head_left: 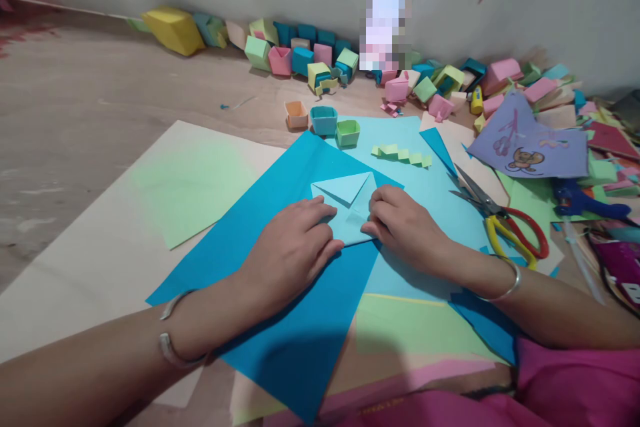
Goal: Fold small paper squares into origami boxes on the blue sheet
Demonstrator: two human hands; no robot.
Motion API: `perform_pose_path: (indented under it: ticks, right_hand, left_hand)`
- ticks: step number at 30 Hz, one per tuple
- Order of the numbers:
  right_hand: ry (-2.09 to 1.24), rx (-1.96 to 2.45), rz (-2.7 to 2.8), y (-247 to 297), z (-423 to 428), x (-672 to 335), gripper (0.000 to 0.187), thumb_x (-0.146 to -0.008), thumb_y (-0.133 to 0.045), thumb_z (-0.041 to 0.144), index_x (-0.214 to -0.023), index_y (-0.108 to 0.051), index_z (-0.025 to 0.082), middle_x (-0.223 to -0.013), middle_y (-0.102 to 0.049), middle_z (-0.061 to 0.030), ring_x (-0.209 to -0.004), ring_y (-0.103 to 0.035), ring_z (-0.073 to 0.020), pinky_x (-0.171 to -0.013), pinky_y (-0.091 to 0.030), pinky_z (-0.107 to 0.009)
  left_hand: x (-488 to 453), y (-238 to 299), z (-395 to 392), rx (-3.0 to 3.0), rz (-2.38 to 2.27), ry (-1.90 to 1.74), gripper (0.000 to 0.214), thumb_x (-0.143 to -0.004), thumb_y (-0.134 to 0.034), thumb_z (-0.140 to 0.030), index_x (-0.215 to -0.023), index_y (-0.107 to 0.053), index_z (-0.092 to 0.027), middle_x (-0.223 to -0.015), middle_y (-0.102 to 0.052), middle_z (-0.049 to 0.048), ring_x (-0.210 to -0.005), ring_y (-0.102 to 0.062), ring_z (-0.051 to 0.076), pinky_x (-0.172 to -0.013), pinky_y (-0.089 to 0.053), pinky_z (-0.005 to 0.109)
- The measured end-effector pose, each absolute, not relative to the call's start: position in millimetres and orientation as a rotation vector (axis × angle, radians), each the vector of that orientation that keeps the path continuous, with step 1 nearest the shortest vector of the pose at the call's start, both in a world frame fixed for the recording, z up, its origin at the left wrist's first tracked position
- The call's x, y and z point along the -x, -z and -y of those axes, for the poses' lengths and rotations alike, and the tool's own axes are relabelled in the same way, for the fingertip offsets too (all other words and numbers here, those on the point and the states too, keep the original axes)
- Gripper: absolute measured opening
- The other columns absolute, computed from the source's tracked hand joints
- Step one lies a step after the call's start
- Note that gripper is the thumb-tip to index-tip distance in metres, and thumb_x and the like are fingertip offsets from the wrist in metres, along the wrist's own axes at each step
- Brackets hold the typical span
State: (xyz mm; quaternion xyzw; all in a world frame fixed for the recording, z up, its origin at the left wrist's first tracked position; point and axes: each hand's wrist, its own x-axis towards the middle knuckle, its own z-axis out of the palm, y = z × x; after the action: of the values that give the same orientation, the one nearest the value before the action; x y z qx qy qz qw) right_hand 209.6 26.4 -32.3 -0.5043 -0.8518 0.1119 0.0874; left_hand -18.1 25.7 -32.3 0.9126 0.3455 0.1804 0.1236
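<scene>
A light blue sheet of paper (345, 217), partly folded with a triangular flap along its far edge, lies on a larger dark blue sheet (300, 173). My left hand (293, 253) rests on its left side, fingers apart and lying over the paper, with the thumb by the near edge. At the right side, my right hand (400, 220) is closed, its fingertips pinching the folded paper's edge. The fingers cover part of both side edges. Beyond the folded paper lies a pale green zigzag-folded strip (401, 156).
Small paper boxes in orange (297, 114), blue (324, 121) and green (348, 133) stand ahead. Scissors (500, 210) lie open beside my right forearm, near a blue glue gun (590, 203). Several coloured paper blocks (303, 61) line the wall. A pale green sheet (195, 187) lies left.
</scene>
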Motion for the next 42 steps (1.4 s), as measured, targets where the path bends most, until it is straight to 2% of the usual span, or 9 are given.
perform_pose_path:
  ticks: [5,13,18,21,28,33,37,42]
  right_hand:
    - [-0.274,1.537,2.554,32.9,-25.9,-207.2,0.013,-0.090,-0.057,0.021,-0.078,-0.055,0.016,-0.095,-0.057,-0.0098,-0.089,-0.051,-0.0224,-0.073,-0.042,-0.034]
    - [-0.247,1.536,2.565,32.9,-27.4,-207.1,0.015,-0.090,-0.057,0.022,-0.076,-0.055,0.016,-0.094,-0.057,-0.0093,-0.087,-0.051,-0.0213,-0.070,-0.040,-0.032]
    - [-0.205,1.561,2.592,35.7,-28.4,-207.9,0.015,-0.089,-0.060,0.025,-0.077,-0.056,0.017,-0.095,-0.058,-0.0091,-0.087,-0.051,-0.0216,-0.067,-0.038,-0.032]
    - [-0.182,1.564,2.608,36.5,-28.5,-208.1,0.016,-0.090,-0.060,0.027,-0.078,-0.056,0.017,-0.095,-0.058,-0.0087,-0.087,-0.052,-0.0216,-0.066,-0.037,-0.032]
    - [-0.193,1.587,2.612,34.0,-29.7,-206.5,0.018,-0.090,-0.059,0.027,-0.076,-0.057,0.016,-0.095,-0.058,-0.0086,-0.085,-0.052,-0.0208,-0.061,-0.034,-0.031]
    - [-0.176,1.583,2.627,33.2,-30.7,-205.2,0.018,-0.090,-0.058,0.026,-0.076,-0.057,0.016,-0.095,-0.058,-0.0091,-0.086,-0.051,-0.0209,-0.060,-0.033,-0.031]
    - [-0.163,1.570,2.636,33.6,-30.7,-205.2,0.017,-0.090,-0.058,0.026,-0.076,-0.057,0.016,-0.094,-0.058,-0.0090,-0.085,-0.051,-0.0210,-0.060,-0.032,-0.030]
    - [-0.136,1.574,2.640,35.5,-30.6,-206.2,0.018,-0.091,-0.058,0.027,-0.076,-0.056,0.017,-0.097,-0.059,-0.0088,-0.086,-0.051,-0.0205,-0.061,-0.033,-0.029]
  left_hand:
    - [15.9,33.3,-28.1,-2.701,-1.030,-0.492,0.031,-0.095,-0.044,-0.027,-0.073,-0.063,-0.014,-0.111,-0.063,0.0156,-0.108,-0.059,0.031,-0.090,-0.050,0.048]
    - [15.5,33.7,-27.2,-2.710,-1.017,-0.480,0.028,-0.093,-0.045,-0.025,-0.073,-0.062,-0.014,-0.111,-0.061,0.0156,-0.107,-0.057,0.030,-0.088,-0.049,0.046]
    - [15.4,31.4,-26.7,-2.679,-1.010,-0.463,0.024,-0.094,-0.046,-0.030,-0.086,-0.063,-0.014,-0.109,-0.060,0.0142,-0.106,-0.056,0.030,-0.089,-0.048,0.047]
    - [16.4,32.8,-27.5,-2.688,-0.984,-0.468,0.025,-0.095,-0.045,-0.032,-0.093,-0.067,-0.019,-0.109,-0.060,0.0126,-0.105,-0.055,0.029,-0.088,-0.047,0.047]
    - [18.3,40.3,-29.1,-2.778,-0.986,-0.477,0.030,-0.096,-0.042,-0.026,-0.091,-0.071,-0.021,-0.108,-0.059,0.0136,-0.103,-0.054,0.029,-0.083,-0.046,0.044]
    - [18.1,41.2,-30.3,-2.782,-1.002,-0.432,0.028,-0.096,-0.043,-0.027,-0.091,-0.070,-0.022,-0.112,-0.058,0.0131,-0.104,-0.052,0.029,-0.083,-0.044,0.043]
    - [15.3,39.8,-32.3,-2.744,-1.028,-0.436,0.028,-0.096,-0.042,-0.028,-0.090,-0.069,-0.022,-0.106,-0.060,0.0108,-0.099,-0.052,0.026,-0.078,-0.042,0.038]
    - [14.0,39.2,-33.3,-2.721,-1.031,-0.439,0.029,-0.096,-0.043,-0.028,-0.113,-0.066,-0.024,-0.105,-0.059,0.0111,-0.098,-0.052,0.026,-0.077,-0.041,0.039]
